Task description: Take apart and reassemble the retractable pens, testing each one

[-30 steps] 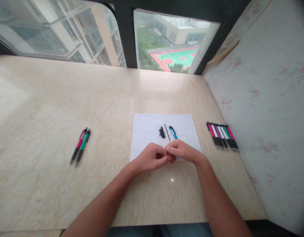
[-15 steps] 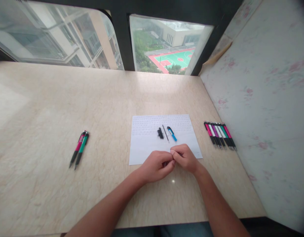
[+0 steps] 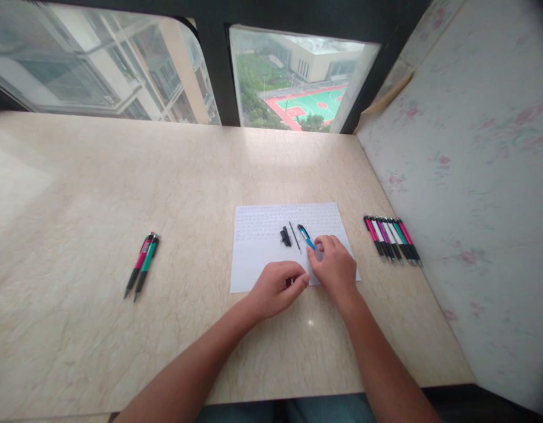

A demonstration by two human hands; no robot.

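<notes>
A sheet of lined paper (image 3: 254, 264) lies on the stone-patterned counter, and pen parts rest on it. Among them are small black pieces (image 3: 285, 237), a thin dark refill (image 3: 295, 236) and a blue pen barrel (image 3: 304, 232) with a black clip end. My right hand (image 3: 337, 267) is at the barrel's lower end, thumb and forefinger apart on either side of it. My left hand (image 3: 278, 288) hovers over the paper's near edge, its fingers curled and thumb close to the forefinger. A small bit shows inside the curl, too hidden to name.
Two pens, one pink (image 3: 140, 261) and one green (image 3: 147, 267), lie at the left. A row of several coloured pens (image 3: 391, 239) is at the right, near the flowered wall (image 3: 469, 194). Windows (image 3: 298, 82) stand behind the counter (image 3: 187, 176).
My right hand has parted from my left and moved forward to the lower end of the blue barrel. My left hand stays nearly in place, still curled.
</notes>
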